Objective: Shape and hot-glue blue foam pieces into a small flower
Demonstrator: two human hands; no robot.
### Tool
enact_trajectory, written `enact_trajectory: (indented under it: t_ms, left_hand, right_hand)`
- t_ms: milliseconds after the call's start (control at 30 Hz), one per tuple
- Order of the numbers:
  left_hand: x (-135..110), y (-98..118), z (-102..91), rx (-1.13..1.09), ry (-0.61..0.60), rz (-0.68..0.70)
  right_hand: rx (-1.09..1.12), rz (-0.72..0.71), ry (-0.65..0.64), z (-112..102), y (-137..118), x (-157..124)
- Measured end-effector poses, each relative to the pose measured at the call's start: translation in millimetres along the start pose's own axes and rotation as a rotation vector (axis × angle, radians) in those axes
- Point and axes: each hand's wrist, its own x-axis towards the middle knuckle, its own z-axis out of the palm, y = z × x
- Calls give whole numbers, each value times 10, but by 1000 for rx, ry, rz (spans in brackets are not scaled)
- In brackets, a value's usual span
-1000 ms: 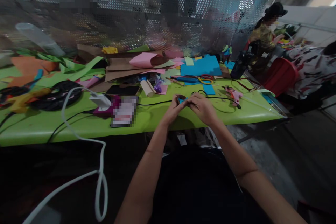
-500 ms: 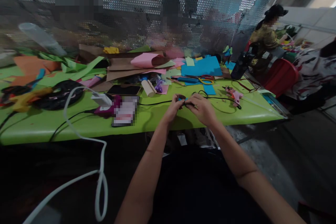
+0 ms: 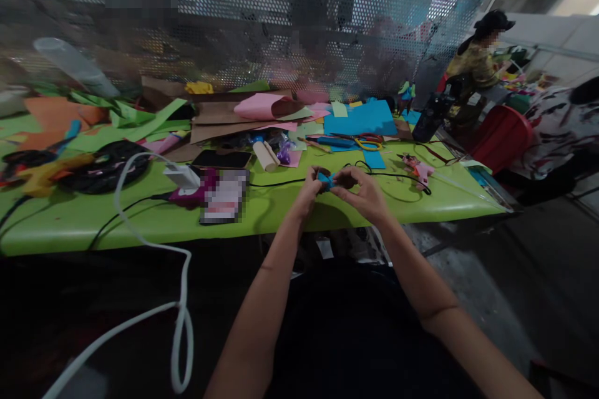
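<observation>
Between my two hands, just above the front part of the green tabletop (image 3: 276, 212), is a small blue piece (image 3: 326, 181) that looks like folded paper or foam. My left hand (image 3: 311, 188) pinches its left side, where something dark also shows. The fingertips of my right hand (image 3: 358, 190) close on its right side. A black cable (image 3: 281, 184) runs across the table behind my hands. To the right lies a small pink figure (image 3: 420, 171), and beyond my hands are scissors with yellow handles (image 3: 369, 144) beside blue sheets (image 3: 360, 118).
At left lie a phone (image 3: 225, 196), a purple power strip (image 3: 187, 196) with a white charger, and a yellow glue gun (image 3: 56, 174). A white cable (image 3: 182, 287) hangs over the front edge. Coloured sheets line the back. People sit at right near a red chair (image 3: 505, 134).
My right-hand fingers have shifted and opened a little around the piece, so more of its blue surface shows. My left hand has stayed almost in place.
</observation>
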Motion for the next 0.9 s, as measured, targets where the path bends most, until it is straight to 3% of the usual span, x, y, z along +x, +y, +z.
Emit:
enact_trajectory:
  t_ms: [133, 267, 633, 900]
  left_hand:
    - [-4, -1, -10, -16, -2, 5]
    - [-27, 13, -21, -47, -33, 13]
    - [12, -46, -28, 25, -42, 12]
    - [7, -73, -23, -11, -60, 3]
  right_hand:
    - [-46, 58, 124, -18, 36, -3]
    - [-226, 62, 162, 24, 82, 37]
    - [-479, -20, 157, 108, 71, 117]
    - [-659, -143, 68, 86, -39, 180]
